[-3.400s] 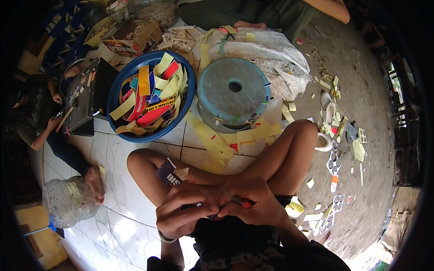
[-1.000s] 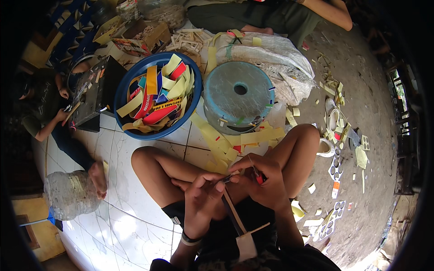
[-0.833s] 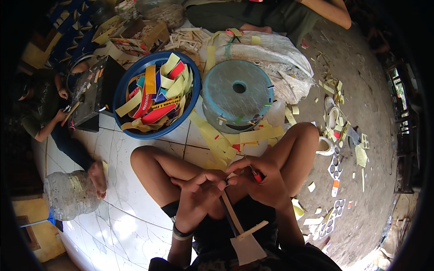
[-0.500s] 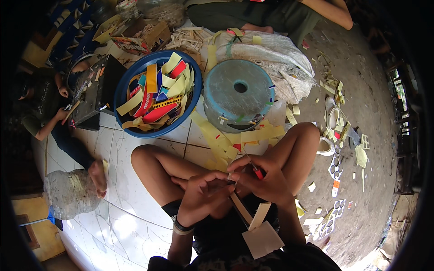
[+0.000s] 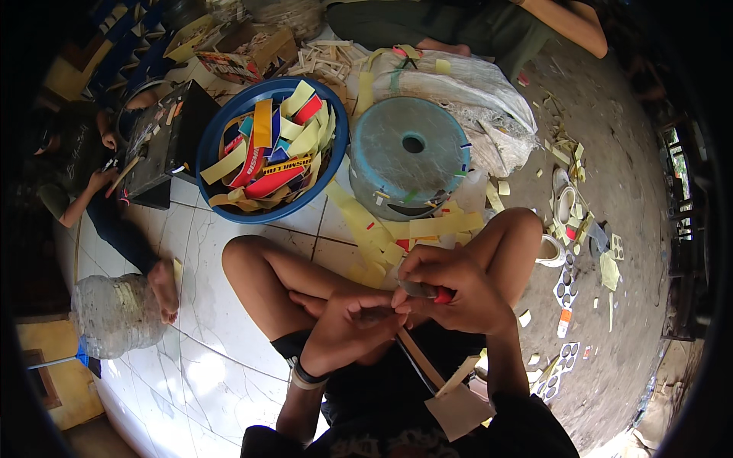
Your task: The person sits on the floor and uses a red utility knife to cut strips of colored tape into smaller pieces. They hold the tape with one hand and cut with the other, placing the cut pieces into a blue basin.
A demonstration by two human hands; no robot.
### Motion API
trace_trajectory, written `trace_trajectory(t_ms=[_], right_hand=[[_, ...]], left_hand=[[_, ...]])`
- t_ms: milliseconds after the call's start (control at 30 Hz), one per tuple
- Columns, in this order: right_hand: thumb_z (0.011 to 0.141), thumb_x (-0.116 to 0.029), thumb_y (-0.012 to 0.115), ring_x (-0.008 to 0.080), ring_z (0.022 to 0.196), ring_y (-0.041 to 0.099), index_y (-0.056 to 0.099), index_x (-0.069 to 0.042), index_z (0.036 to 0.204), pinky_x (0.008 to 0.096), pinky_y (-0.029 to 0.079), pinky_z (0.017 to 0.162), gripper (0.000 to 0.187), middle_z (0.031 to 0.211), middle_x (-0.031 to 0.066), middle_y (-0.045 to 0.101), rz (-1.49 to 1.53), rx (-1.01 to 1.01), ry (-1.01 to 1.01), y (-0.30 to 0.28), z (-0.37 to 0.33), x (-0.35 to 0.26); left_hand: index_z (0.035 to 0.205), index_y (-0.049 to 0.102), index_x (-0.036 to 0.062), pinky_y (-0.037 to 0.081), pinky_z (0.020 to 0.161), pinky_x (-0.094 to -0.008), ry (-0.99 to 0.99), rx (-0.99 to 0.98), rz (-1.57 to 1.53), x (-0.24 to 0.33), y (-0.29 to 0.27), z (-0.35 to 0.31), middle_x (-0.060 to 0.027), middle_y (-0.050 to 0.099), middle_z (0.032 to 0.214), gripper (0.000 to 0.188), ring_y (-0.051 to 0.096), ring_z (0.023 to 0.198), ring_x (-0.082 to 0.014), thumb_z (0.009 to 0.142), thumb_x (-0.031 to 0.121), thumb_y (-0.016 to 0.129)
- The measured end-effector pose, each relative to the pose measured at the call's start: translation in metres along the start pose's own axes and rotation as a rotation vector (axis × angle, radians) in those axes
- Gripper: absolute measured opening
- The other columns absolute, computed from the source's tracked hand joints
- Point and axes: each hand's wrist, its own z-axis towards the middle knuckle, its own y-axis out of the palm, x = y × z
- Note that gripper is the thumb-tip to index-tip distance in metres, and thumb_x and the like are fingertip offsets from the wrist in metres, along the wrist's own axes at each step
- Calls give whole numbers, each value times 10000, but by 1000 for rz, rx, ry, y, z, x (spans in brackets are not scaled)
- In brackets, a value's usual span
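**Bodyward from the left hand (image 5: 345, 333), a pale strip (image 5: 422, 359)**

That hand appears to pinch its upper end; the right hand (image 5: 467, 294), just beside, clasps a red-handled tool (image 5: 443, 295). The strip's long axis slants back and rightward to a pale square flap (image 5: 460, 413). Hidden by the grip: whether tool touches strip.

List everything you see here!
Wooden piece: one, tan, over lap
Tool: one, red, over lap
Basin: one, blue, ahead
Strips: many, multicoloured, in basin
Tub: one, grey, beside basin
Scraps: many, mostly yellow, ground
Sack: one, white, beyond tub
Carton: one, brown, beyond basin
Sticks: many, pale, beside carton
Stand: one, black, left
Bottle: one, clear, left
Shoes: two, white, right
People: two-plus, dark clothes, left, top
Legs: two, crossed
Left hand: one, holding wooden piece
Right hand: one, gripping tool
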Motion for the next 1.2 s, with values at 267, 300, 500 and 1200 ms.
trace_trajectory(t_ms=[267,300,500,1200], right_hand=[[719,49,767,255,845,695,704,-34,1021,356,542,690,320,1036,69,642,-218,160,-101,25,-4,16],[716,52,768,254,838,695,702,-31,1019,351,542,690,321,1038,77,642,-222,190,-119,27,-3,18],[761,58,797,179,760,650,708,-12,1020,293,509,651,283,947,77,646,-275,450,-154,20,4,23],[888,-20,730,250,835,747,743,-35,982,347,558,769,96,897,123,764,-599,401,275,-68,81,120]], left_hand=[[1170,726,-72,578,909,-269,-25,101,-27,-4,-8,4,-103,765,1051,241,722,982,-149,930,-75,706],[1167,727,-72,577,902,-266,-26,101,-42,-3,-10,5,-104,766,1044,237,722,976,-148,932,-64,711],[1153,734,-72,576,874,-263,-86,21,-111,-8,-11,9,-106,772,1000,220,727,948,-150,944,-4,730],[1232,706,20,504,736,-178,-305,-54,-299,-77,-12,-32,-12,715,1102,310,647,967,-62,940,102,773]])
